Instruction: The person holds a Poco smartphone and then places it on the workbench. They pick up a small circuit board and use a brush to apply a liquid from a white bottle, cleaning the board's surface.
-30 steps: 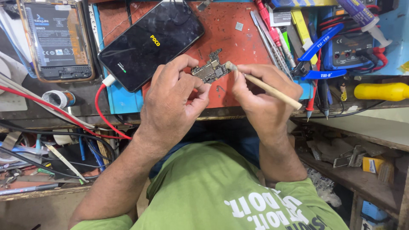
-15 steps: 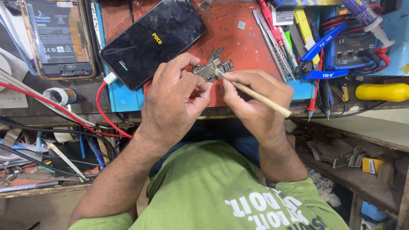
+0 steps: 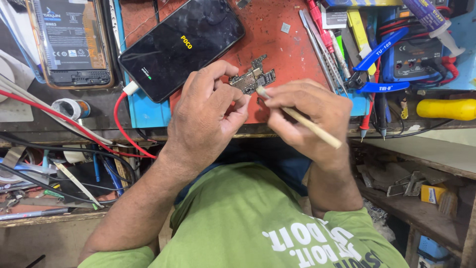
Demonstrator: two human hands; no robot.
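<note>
My left hand (image 3: 208, 111) pinches a small phone circuit board (image 3: 254, 77) by its left end, holding it just above a red work mat (image 3: 277, 49). My right hand (image 3: 310, 114) grips a thin cream-coloured wooden stick (image 3: 307, 123), whose tip touches the board's lower right edge. A black smartphone (image 3: 181, 44) lies face up on the mat behind my left hand, its screen lit and a white-and-red cable (image 3: 124, 106) plugged into its lower end.
Tweezers (image 3: 322, 47), blue-handled pliers (image 3: 379, 64), a yellow-handled tool (image 3: 446, 109) and a small meter (image 3: 416, 57) crowd the right. A phone back with battery (image 3: 72, 42) lies far left. Loose wires and a tape roll (image 3: 69, 108) clutter the lower left shelf (image 3: 29, 218).
The stick's tip has slid down and left along the circuit board, and my right hand has shifted slightly left. My left hand keeps its grip on the board.
</note>
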